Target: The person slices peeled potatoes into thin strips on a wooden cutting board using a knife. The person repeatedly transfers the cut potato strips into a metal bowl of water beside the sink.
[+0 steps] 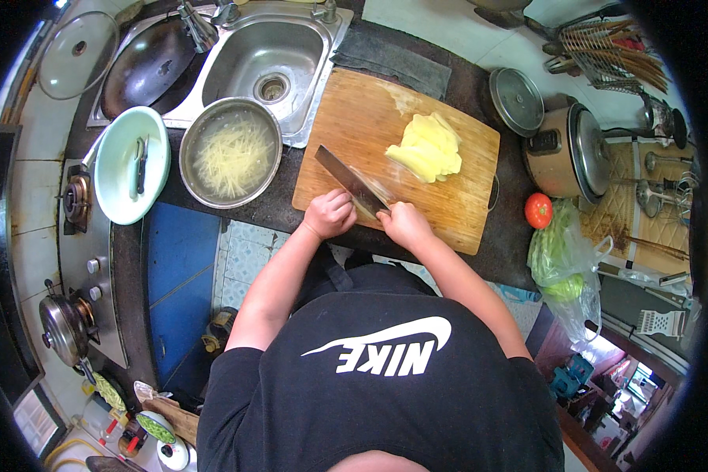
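Note:
My right hand [406, 225] grips the handle of a kitchen cleaver [349, 177], its broad blade pointing up and left across a wooden cutting board [354, 112]. Close to the blade, at the board's near edge, my left hand [331, 213] is curled. Whether its fingers hold anything is hidden. Pale strips, probably cut potato [373, 184], lie along the blade. Farther up the board rests a pile of thin yellow slices [429, 147], which look like potato. Left of the board, a metal bowl [186, 171] holds fine pale shreds [236, 158] in water.
A pale green basin [109, 177] with a knife [142, 165] stands at left, near the gas stove [109, 318]. Beyond are the sink [242, 59] and a wok [147, 65]. A rice cooker [557, 159], tomato [538, 210] and bagged green vegetable [557, 253] sit at right.

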